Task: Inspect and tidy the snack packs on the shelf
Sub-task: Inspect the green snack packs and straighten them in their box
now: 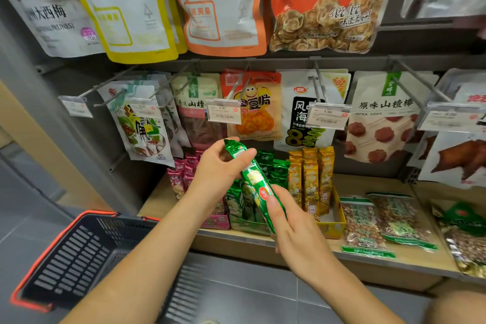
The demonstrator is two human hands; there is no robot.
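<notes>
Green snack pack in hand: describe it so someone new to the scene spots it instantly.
Start at the wooden shelf under the hanging bags, where pink, green and yellow display boxes stand side by side. Just in front of the green box, the green snack pack is held tilted between the left hand and right hand. It alone is lifted out of the boxes.

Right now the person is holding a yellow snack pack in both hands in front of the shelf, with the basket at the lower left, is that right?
Not quite: the head view shows the snack pack is green, not yellow. The left hand holds its top, the right hand its lower end, in front of the shelf, with the basket at lower left.
</notes>
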